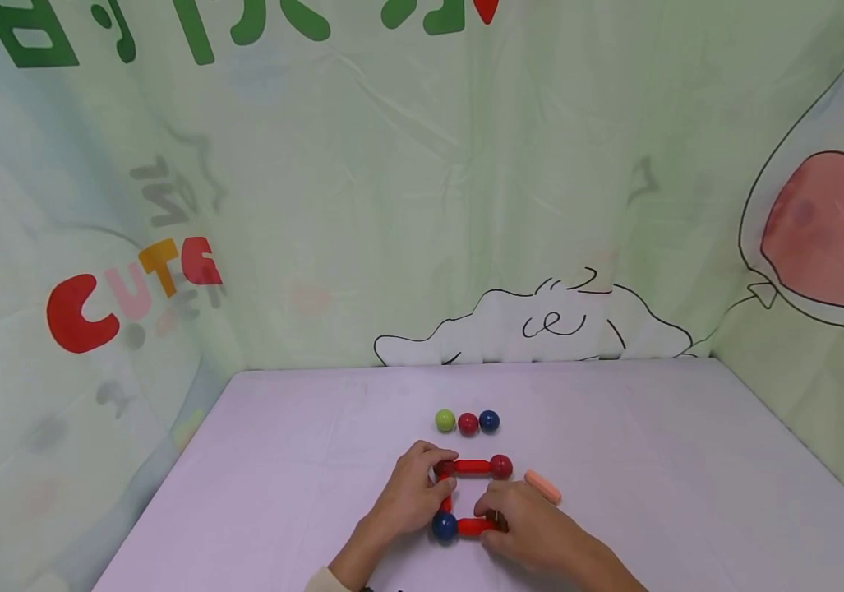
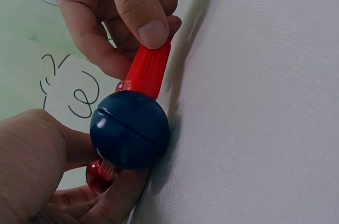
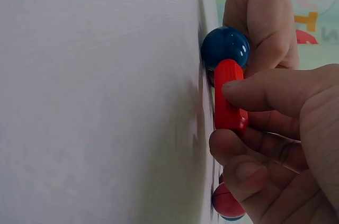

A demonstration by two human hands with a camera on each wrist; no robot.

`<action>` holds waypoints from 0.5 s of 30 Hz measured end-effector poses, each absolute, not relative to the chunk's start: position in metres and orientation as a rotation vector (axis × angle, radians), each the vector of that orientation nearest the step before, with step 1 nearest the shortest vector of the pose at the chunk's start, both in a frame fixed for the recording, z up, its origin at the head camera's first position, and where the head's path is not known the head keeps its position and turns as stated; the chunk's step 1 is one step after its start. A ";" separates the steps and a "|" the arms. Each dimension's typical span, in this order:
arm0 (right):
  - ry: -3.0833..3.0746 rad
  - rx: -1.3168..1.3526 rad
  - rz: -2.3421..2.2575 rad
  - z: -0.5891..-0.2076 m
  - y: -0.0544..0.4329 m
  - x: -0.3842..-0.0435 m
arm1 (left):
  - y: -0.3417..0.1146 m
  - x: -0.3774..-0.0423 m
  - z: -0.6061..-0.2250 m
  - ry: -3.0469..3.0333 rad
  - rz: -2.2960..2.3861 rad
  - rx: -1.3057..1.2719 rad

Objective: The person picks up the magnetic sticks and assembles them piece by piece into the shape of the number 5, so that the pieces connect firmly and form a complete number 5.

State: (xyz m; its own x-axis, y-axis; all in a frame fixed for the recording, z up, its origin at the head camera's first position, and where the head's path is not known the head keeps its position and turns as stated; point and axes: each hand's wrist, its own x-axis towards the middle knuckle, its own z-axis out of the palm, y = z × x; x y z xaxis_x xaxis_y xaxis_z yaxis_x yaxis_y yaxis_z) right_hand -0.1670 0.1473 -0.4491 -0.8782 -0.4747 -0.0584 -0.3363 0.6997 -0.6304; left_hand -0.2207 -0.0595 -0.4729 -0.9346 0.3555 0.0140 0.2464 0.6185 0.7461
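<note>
Red sticks and balls are joined into a three-sided frame on the table. A blue ball (image 1: 445,526) forms its front left corner, with a seam across it in the left wrist view. My left hand (image 1: 414,489) grips the left side, its fingers around the left red stick (image 1: 446,501) and the back left red ball (image 1: 441,469). My right hand (image 1: 532,526) pinches the front red stick (image 3: 229,99) between thumb and fingers; that stick meets the blue ball. The back red stick (image 1: 472,466) runs to another red ball (image 1: 501,466).
Behind the frame, a green ball (image 1: 445,420), a red ball (image 1: 468,423) and a blue ball (image 1: 490,421) sit in a row. An orange-pink stick (image 1: 543,487) lies just beyond my right hand. A printed curtain (image 1: 422,205) hangs behind the table (image 1: 303,460).
</note>
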 end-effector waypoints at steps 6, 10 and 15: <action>2.681 -0.686 -0.995 -0.446 0.150 -0.166 | -0.061 -0.221 -0.473 2.697 1.220 0.504; 2.709 -0.672 -1.035 -0.443 0.151 -0.169 | -0.061 -0.221 -0.473 2.700 1.220 0.510; 2.796 -0.682 -1.082 -0.439 0.154 -0.175 | -0.060 -0.221 -0.473 2.699 1.229 0.509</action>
